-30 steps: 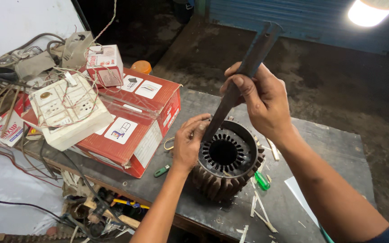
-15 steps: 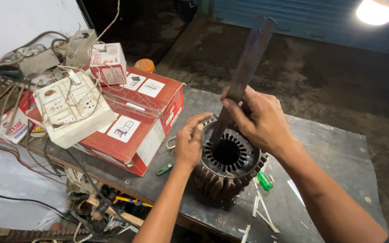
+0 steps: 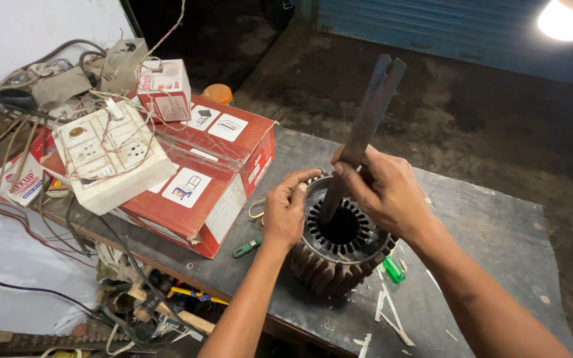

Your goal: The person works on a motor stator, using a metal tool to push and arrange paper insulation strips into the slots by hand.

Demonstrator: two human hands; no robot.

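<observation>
The lower end of the flat metal bar is hidden inside the bore of the ribbed motor core, which is stood near the front edge of the dark bench. The bar is gripped at mid-length by the right hand, fingers wrapped tight, and is tilted rightward. The core's rim is pinched by the left hand. Bare bench is seen to the right; a red box is crowded close on the left.

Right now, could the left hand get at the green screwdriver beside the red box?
Probably yes. The left hand rests on the stator's rim, and the green screwdriver lies on bare table just below and left of it. Nothing lies between them; it would have to let go of the rim.
</observation>
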